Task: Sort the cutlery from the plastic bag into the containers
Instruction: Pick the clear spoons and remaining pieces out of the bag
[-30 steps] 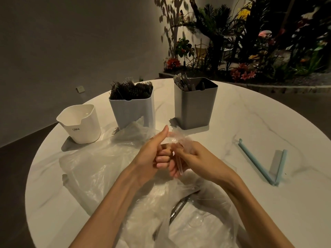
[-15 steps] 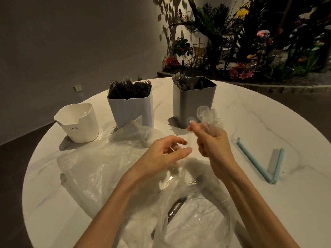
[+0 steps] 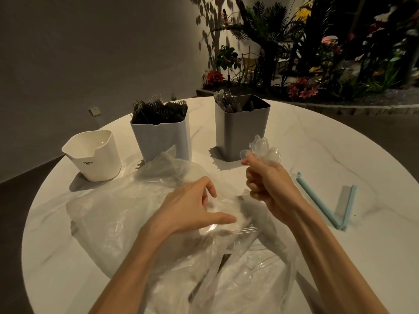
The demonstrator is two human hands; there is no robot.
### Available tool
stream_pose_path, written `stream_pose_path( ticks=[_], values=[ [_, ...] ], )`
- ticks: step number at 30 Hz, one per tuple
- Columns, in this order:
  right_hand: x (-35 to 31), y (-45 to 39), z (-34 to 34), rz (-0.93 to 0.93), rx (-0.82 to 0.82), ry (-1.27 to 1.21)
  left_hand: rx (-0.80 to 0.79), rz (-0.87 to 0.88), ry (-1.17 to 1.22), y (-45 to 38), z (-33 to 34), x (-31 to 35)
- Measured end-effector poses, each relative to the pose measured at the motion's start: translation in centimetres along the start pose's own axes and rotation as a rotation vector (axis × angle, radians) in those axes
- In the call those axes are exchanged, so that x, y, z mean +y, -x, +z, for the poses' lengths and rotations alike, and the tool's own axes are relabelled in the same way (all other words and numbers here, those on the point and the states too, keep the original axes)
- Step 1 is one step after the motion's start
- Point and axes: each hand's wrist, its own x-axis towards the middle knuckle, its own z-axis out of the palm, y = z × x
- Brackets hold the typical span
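My right hand (image 3: 269,180) grips a bunch of clear plastic spoons (image 3: 263,149), bowls up, in front of the dark grey container (image 3: 241,132) that holds knives. My left hand (image 3: 192,207) hovers over the crumpled clear plastic bag (image 3: 127,216), fingers spread around the bag's mouth, holding nothing that I can make out. More clear cutlery lies inside the bag. A light grey container (image 3: 162,138) is packed with dark forks. The white container (image 3: 95,152) at the left looks empty.
A light blue bag clip (image 3: 326,205) lies open on the right of the round white marble table (image 3: 317,141). Plants and flowers stand beyond the table's far edge. A dark wall and floor lie to the left.
My hands have separated. The right hand lifted the bunch of spoons up and to the right toward the dark grey container. The left hand dropped back to the bag's mouth.
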Motion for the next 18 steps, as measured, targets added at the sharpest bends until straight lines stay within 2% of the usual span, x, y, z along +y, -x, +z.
stream_pose_path(
  ticks=[2,5,9,11,15,18],
  values=[
    [-0.2,0.2,-0.2,-0.015,-0.045,0.038,-0.042,-0.014,-0.119,0.0,0.4,-0.2],
    [-0.5,0.7,-0.7,-0.016,-0.183,0.175,-0.056,-0.009,-0.086,-0.2,0.8,-0.6],
    [-0.6,1.5,-1.4,-0.037,-0.462,0.683,0.013,-0.016,0.119,-0.6,0.7,-1.3],
    [-0.1,1.5,-1.4,0.009,-0.555,0.869,0.05,-0.026,0.175,-1.0,0.5,-1.7],
    [1.9,0.5,-0.8,0.1,-0.472,1.086,0.051,-0.046,0.31,-1.5,0.5,-2.3],
    [2.1,0.2,-1.1,0.03,-0.421,1.03,0.126,-0.049,0.487,-1.5,0.2,-2.0]
  ],
)
